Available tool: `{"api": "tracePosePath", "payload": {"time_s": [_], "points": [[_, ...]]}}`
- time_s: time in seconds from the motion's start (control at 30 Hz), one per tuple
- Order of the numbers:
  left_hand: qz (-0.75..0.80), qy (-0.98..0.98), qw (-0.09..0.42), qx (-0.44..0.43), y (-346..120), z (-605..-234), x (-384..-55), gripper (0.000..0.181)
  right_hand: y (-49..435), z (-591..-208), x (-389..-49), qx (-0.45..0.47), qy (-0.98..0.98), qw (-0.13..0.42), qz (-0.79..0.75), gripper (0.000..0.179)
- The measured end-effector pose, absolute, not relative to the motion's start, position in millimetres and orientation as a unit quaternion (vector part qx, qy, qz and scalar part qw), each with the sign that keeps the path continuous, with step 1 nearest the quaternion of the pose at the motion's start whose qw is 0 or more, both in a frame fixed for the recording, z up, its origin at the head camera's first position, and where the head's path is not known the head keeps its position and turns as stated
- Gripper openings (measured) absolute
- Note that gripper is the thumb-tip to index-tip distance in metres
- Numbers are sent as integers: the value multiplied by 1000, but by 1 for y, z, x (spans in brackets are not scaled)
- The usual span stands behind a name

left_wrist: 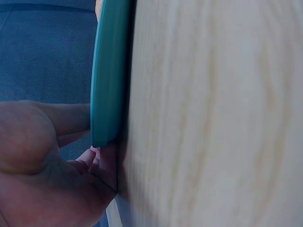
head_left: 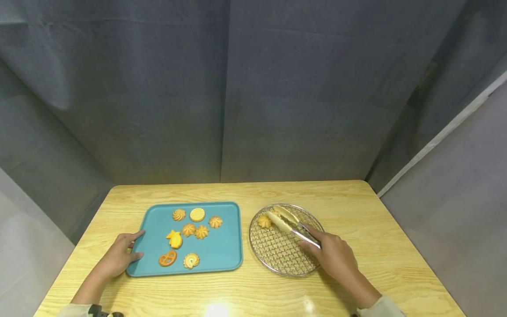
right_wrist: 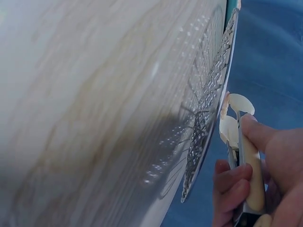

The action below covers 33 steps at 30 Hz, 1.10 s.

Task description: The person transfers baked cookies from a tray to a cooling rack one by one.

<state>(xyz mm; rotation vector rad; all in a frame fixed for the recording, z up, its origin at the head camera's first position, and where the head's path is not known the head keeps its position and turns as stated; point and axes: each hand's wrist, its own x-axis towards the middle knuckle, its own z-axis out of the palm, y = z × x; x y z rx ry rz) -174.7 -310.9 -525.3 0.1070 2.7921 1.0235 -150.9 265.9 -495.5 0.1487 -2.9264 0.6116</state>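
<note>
My left hand holds the left edge of a blue-green tray, with the thumb over its rim. In the left wrist view other fingers touch the tray's side near the table. My right hand grips metal tongs with cream tips. The tong tips are spread low over a round wire rack. A flower-shaped cookie lies on the rack just left of the tips. Another cookie shows between the tips, partly hidden; whether they squeeze it, I cannot tell.
On the tray lie several cookies, among them a pretzel, a round cookie, a tulip-shaped yellow cookie and a ring-like swirl cookie. Grey curtains stand behind and beside the wooden table.
</note>
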Motion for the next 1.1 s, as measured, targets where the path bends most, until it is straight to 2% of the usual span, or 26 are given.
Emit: {"api": "tracePosePath", "payload": {"time_s": [1.1], "points": [[345, 934, 86, 31, -309, -522, -174, 67, 273, -505, -155, 21, -978, 41, 204, 63]]}}
